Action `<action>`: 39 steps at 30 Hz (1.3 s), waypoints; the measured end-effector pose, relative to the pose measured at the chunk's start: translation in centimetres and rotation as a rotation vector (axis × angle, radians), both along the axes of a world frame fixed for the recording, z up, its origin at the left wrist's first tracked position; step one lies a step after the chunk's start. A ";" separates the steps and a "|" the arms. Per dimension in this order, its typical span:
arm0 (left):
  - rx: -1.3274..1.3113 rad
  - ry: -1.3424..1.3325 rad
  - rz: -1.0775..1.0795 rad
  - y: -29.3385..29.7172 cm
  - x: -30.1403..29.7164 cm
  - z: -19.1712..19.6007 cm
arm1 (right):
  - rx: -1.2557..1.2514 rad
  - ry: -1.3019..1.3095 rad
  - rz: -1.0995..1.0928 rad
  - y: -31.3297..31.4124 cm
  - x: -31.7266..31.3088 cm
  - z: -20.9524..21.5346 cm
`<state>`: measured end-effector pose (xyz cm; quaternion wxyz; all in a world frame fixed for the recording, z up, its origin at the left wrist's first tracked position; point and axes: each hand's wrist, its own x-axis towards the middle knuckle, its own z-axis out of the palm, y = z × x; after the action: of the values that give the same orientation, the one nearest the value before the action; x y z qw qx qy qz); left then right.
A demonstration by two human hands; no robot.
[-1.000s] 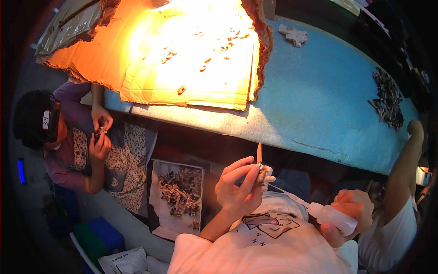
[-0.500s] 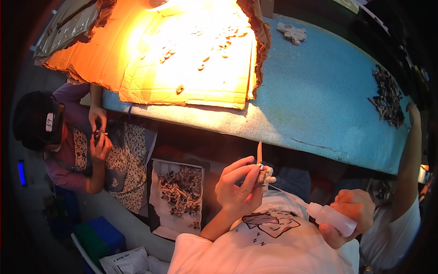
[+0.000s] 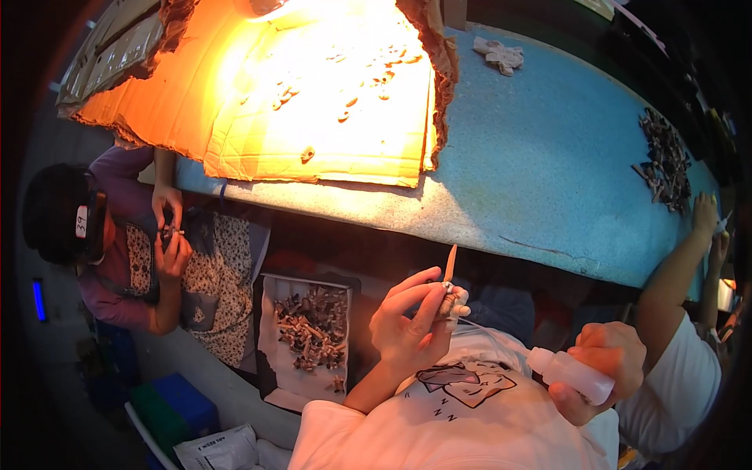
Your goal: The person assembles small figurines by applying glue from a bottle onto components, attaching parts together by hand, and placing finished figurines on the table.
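In the middle, my left hand [image 3: 407,317] pinches a small figure-like piece [image 3: 453,305] with pale knobs and a brown banded body. A tapered orange-tan point [image 3: 450,265] sticks up from its top. My right hand [image 3: 607,360] is wrapped round a translucent white squeeze bottle [image 3: 576,376], tilted with its neck toward the left. From the neck a thin nozzle [image 3: 497,335] runs to the piece; whether its tip touches, I cannot tell.
A tray [image 3: 278,389] of small brown parts stands left of my arm. Ahead, the blue table [image 3: 533,157] bears brightly lit cardboard [image 3: 313,171] with scattered small parts, a dark pile of parts [image 3: 664,164] and a white glove-like cloth [image 3: 499,56]. Co-workers sit left and right.
The pointed piece in my left hand has tilted slightly to the right. At the right, the co-worker's arm has shifted, and a second hand with a small white item now shows. My right hand is nearly still.
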<state>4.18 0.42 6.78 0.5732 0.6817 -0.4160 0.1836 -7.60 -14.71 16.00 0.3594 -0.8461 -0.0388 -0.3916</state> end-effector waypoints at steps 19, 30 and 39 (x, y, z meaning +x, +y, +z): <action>-0.218 0.243 -0.173 -0.6 -0.5 0.1 | 0.233 -0.163 -0.006 -0.7 -1.1 -1.9; -0.404 0.276 -0.317 -0.8 -0.6 -0.5 | 0.222 -0.074 0.119 -1.3 -1.4 -1.2; -0.405 0.296 -0.325 -0.7 -0.7 -0.4 | 0.140 -0.059 0.119 -0.8 -1.0 -0.5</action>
<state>3.50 -0.32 6.35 0.7739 0.4972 -0.3864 0.0673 -8.58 -15.55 15.54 0.4389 -0.8034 -0.0723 -0.3959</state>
